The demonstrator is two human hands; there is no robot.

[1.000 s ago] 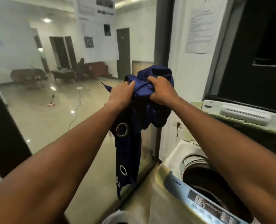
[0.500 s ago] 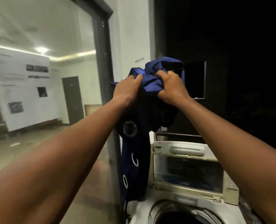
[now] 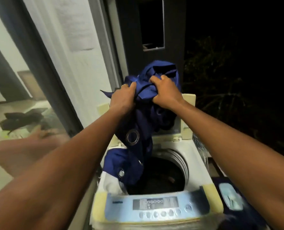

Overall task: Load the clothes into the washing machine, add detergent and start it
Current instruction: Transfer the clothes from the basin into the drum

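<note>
A dark blue curtain (image 3: 142,123) with metal eyelets is bunched between both hands above the open top-loading washing machine (image 3: 199,161). My left hand (image 3: 123,99) grips its left side and my right hand (image 3: 167,92) grips its top right. The curtain's lower end hangs down over the left rim and into the dark drum (image 3: 161,175). The machine's lid (image 3: 187,117) stands raised behind the curtain. The blue control panel (image 3: 156,207) with a row of round buttons faces me at the front.
A glass wall with a dark frame (image 3: 43,72) runs along the left, right beside the machine. A white wall (image 3: 83,67) with a paper notice stands behind. To the right of the machine lies a dark object with a pale blue patch (image 3: 231,198). Beyond it is darkness and foliage.
The view has swung right and downward onto the machine. Both hands have carried the curtain from beside the glass to above the drum, and its lower end now hangs into the opening.
</note>
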